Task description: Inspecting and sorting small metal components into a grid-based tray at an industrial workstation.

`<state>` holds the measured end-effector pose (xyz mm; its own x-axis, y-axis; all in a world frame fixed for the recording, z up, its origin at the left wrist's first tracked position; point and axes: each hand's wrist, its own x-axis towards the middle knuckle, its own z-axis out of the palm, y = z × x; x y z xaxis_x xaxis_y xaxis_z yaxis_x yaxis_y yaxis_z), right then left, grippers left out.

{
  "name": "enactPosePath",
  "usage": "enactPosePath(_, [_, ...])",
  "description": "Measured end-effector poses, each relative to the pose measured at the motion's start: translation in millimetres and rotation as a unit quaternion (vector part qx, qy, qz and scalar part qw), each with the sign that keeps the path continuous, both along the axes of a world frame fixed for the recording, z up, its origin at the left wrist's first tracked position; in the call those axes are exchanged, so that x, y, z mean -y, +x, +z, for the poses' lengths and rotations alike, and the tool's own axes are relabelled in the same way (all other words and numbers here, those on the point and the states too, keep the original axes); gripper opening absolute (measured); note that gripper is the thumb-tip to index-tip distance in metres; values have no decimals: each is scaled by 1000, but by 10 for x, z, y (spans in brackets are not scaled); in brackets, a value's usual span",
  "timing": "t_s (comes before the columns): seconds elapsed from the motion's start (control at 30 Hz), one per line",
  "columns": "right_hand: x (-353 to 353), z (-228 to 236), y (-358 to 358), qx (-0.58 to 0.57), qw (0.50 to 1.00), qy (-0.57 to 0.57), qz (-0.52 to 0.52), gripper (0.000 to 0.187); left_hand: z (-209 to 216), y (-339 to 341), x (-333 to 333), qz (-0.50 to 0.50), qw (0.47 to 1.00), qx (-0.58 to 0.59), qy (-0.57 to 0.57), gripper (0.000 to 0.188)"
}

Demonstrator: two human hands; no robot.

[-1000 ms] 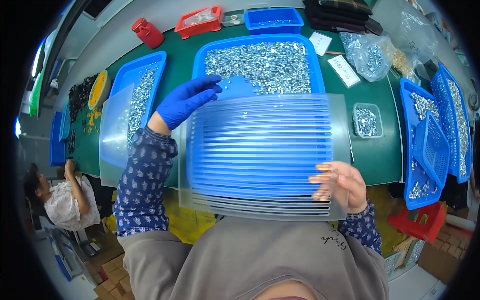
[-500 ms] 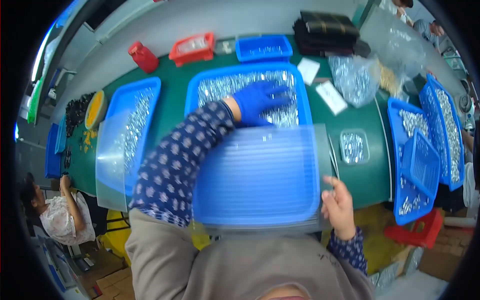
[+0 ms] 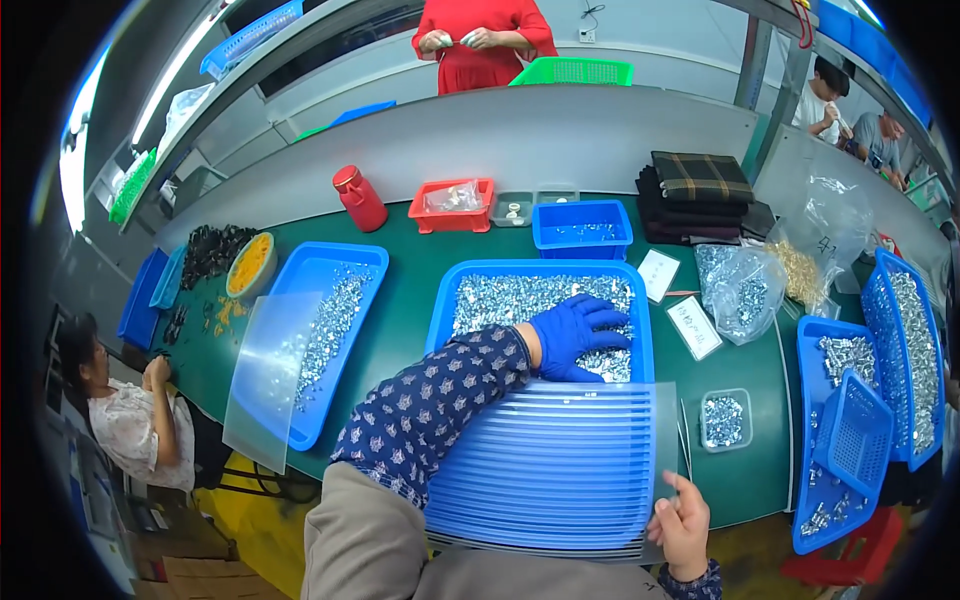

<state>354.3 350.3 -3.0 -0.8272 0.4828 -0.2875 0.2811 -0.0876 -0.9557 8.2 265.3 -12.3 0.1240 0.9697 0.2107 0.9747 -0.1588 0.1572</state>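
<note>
My left hand [image 3: 577, 338], in a blue glove, lies with its fingers spread on small shiny metal parts [image 3: 500, 297]. These fill a blue tray [image 3: 440, 318] in front of me. A clear ridged plastic sheet [image 3: 550, 470] covers the near part of that tray, its rows running left to right. My bare right hand [image 3: 684, 525] is at the sheet's right edge, with the index finger stretched out, the thumb by the edge and the other fingers curled. Nothing shows held in it. Metal tweezers [image 3: 685, 438] lie just beyond it, beside a small clear box [image 3: 725, 420] of metal parts.
On the left, a second blue tray [image 3: 376, 262] of parts lies partly under a clear sheet [image 3: 262, 385]. A small blue bin [image 3: 583, 247], red bin [image 3: 452, 216] and red flask [image 3: 360, 198] stand behind. Bagged parts [image 3: 742, 290] and blue baskets [image 3: 858, 430] are right. Co-workers sit left [image 3: 135, 430] and stand opposite [image 3: 485, 35].
The view has tilted up, bringing the far partition and a person in red into sight. My left hand stays on the parts, and my right hand stays at the sheet's edge.
</note>
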Motion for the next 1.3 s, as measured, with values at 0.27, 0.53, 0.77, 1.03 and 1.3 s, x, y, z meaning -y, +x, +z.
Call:
enactPosePath(0.27, [26, -4, -48, 10, 999, 1, -33, 39, -51, -68, -21, -3, 1000, 6, 12, 66])
enactPosePath(0.53, [31, -9, -13, 5, 1000, 8, -28, 39, -74, -47, 2, -1, 1000, 5, 19, 67])
enactPosePath(0.77, [42, -7, 11, 1, 1000, 5, -23, 40, -67, -17, 27, 2, 1000, 15, 11, 67])
enactPosePath(1.03, [11, 22, -17, 12, 1000, 1, -23, 41, 3, -71, -48, -20, 999, 8, 29, 66])
enactPosePath(1.3, [5, 11, -29, 5, 1000, 0, -8, 40, -3, -63, -47, 30, 998, 37, 31, 39])
